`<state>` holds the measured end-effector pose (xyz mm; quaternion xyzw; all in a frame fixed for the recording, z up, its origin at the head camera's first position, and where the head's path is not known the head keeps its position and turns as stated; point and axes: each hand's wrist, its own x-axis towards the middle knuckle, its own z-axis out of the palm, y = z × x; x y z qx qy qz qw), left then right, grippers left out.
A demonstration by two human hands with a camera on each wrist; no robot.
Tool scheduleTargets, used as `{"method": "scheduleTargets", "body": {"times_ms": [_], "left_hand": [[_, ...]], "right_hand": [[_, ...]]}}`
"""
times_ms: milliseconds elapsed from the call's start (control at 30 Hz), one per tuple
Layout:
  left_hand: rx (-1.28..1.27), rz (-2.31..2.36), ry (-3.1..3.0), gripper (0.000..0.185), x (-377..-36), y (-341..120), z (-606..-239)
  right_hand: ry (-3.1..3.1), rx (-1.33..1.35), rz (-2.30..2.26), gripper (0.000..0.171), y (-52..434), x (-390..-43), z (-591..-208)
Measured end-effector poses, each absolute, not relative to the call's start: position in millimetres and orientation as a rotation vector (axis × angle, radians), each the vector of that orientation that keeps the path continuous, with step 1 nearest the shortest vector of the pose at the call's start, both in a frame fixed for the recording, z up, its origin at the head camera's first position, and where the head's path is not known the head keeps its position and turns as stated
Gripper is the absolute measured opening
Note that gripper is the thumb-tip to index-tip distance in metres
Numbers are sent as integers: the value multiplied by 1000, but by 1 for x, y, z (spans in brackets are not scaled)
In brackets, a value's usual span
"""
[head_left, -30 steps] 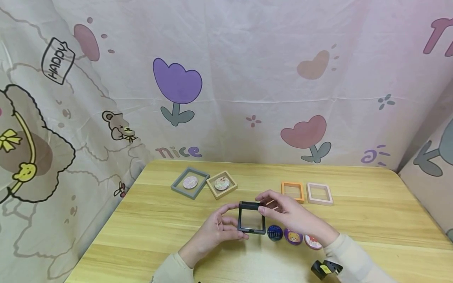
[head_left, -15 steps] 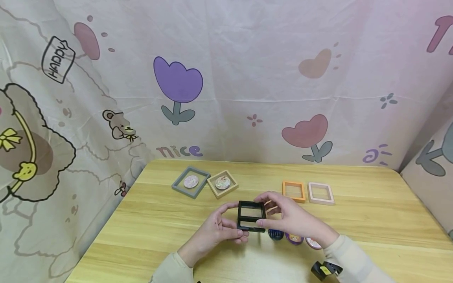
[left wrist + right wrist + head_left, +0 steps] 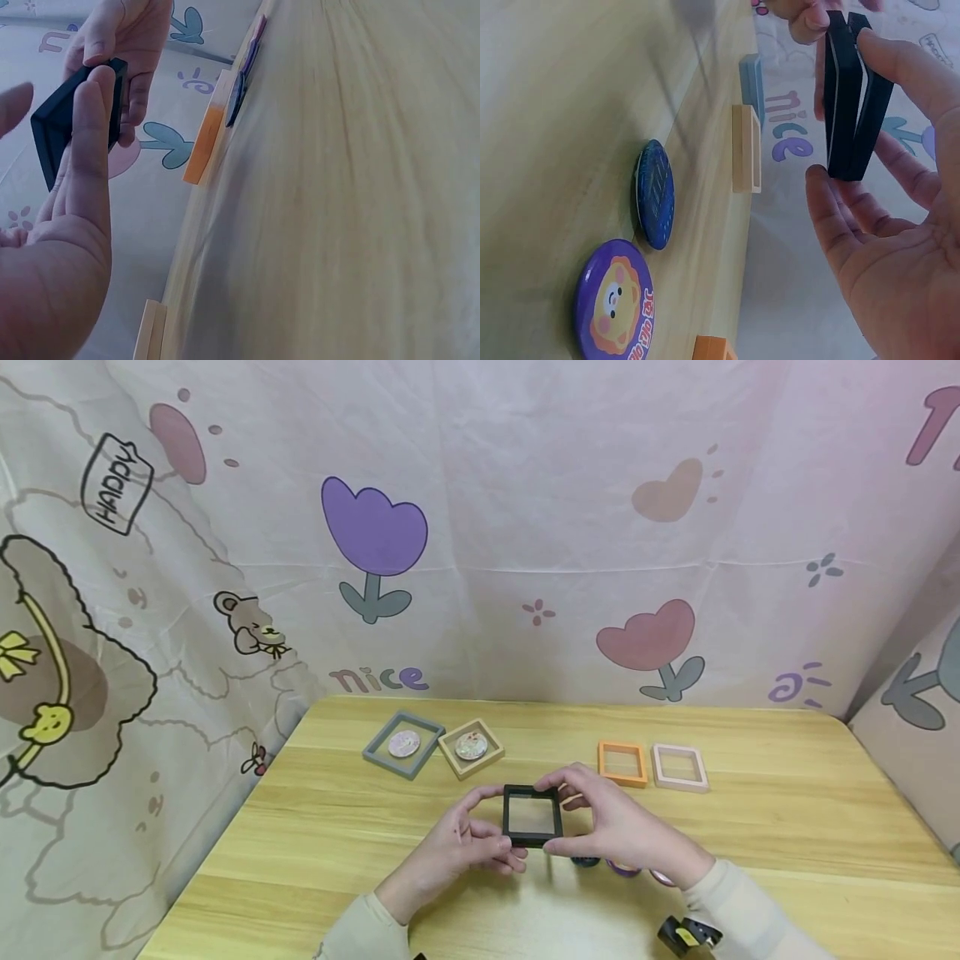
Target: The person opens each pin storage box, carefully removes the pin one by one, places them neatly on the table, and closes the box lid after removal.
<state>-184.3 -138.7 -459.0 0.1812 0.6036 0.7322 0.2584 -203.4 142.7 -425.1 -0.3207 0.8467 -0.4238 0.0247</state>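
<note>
A black square frame (image 3: 532,815) is held just above the table (image 3: 300,843), low in the centre of the head view, with the left hand (image 3: 457,852) pinching its left edge and the right hand (image 3: 615,827) clamped on its right edge between thumb and fingers; the right wrist view shows it as two thin halves slightly parted. Badges (image 3: 654,193) lie on the table below the right hand. Further back, a grey frame (image 3: 403,744) and a tan frame (image 3: 470,747) each hold a disc at centre left, while an orange frame (image 3: 622,763) and a pink frame (image 3: 678,767) lie at centre right.
</note>
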Motion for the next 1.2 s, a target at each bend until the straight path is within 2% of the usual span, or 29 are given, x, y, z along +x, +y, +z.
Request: {"method": "scheduleTargets", "body": {"times_ms": [167,1200], "left_hand": [[475,1988,1646,78,-185,-138,-458],[490,1967,1672,78,-188,-139,-461]], "right_hand": [[2663,-1006,-1270,62,142,-203,-424],[2695,-1044,-1197,71,139,-205,-428]]}}
